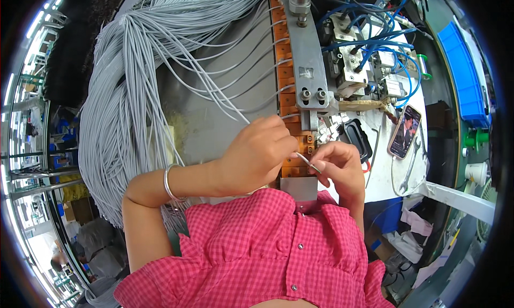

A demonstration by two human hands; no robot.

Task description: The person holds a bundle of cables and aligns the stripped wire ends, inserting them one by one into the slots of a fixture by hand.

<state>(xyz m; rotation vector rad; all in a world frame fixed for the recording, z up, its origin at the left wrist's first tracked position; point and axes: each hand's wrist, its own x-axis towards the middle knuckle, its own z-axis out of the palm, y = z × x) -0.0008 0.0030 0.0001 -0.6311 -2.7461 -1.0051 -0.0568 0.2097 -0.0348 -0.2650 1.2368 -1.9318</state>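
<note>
My left hand [259, 155] and my right hand [338, 166] meet over the near end of an orange slotted conveyor strip [285, 67]. Both pinch the same thin grey wire [306, 162], whose short end runs between my fingertips. My left hand sits on the strip's left side, with a silver bangle [170, 183] on that wrist. My right hand is just right of the strip, below the metal press arm [306, 56]. Several grey wires lie across the strip's slots further up.
A thick bundle of grey wires [115, 110] hangs over the grey table at left. Right of the strip stand pneumatic valves with blue hoses [369, 45], a phone [405, 131], a wrench [409, 168] and a blue bin [463, 72]. My pink checked shirt fills the lower frame.
</note>
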